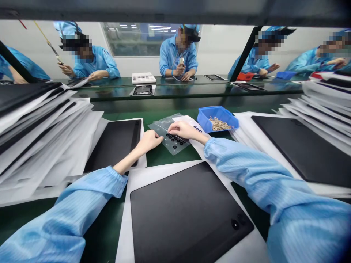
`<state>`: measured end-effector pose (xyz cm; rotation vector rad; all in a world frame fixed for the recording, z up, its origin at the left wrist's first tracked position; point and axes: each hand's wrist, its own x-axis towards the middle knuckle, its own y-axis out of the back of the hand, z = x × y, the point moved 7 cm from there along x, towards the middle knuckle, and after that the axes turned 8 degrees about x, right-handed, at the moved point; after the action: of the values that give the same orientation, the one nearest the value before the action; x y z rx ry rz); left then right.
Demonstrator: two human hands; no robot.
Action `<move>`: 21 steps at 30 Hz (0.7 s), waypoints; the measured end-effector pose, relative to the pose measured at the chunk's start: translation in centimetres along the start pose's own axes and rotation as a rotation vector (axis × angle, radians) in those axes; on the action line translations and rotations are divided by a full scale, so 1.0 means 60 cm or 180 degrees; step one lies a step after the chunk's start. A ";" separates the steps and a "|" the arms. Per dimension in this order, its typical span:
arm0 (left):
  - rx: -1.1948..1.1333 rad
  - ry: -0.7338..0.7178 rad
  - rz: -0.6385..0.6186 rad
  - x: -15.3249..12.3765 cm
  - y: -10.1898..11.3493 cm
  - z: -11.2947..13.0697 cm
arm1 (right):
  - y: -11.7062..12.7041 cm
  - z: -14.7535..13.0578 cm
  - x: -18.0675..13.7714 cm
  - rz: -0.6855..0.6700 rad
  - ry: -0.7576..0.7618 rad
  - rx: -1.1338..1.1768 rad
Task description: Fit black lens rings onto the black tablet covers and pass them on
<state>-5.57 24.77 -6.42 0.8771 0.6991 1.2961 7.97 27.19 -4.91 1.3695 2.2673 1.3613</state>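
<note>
A clear plastic bag [175, 149] with several small black rings [171, 138] on it lies on the green bench. At its left edge my left hand [150, 140] is closed, thumb and finger pinching the plastic. My right hand [181, 129] reaches over the bag, its fingers drawn together and pointing left; what they hold, if anything, is hidden. More black rings [197, 129] show on a white sheet beside my right wrist. Nearest to me, a black tablet-like back panel [186, 212] rests tilted on white paper, with a round camera hole [235, 224] toward its right corner.
Behind my right hand stands a blue bin [205, 120] of small tan pieces. Black panels [113, 140] flank the bag, another panel [301, 146] at right. Tall stacks of interleaved sheets [55, 146] rise on both sides. Co-workers in blue sit across a raised ledge [186, 91].
</note>
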 end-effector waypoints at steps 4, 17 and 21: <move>-0.0587 0.0330 -0.0042 0.012 -0.009 -0.011 | -0.013 0.018 -0.002 0.0331 -0.0120 0.0088; -0.2467 0.0954 -0.0110 -0.007 0.005 -0.024 | -0.014 0.041 -0.001 0.0759 -0.0295 0.0314; -0.2481 0.0931 -0.0375 0.012 -0.030 -0.001 | -0.008 0.041 -0.008 0.0975 -0.0182 0.0493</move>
<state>-4.59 25.41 -7.94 0.0145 0.3964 1.4427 9.28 28.25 -6.80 1.8448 2.2353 1.2261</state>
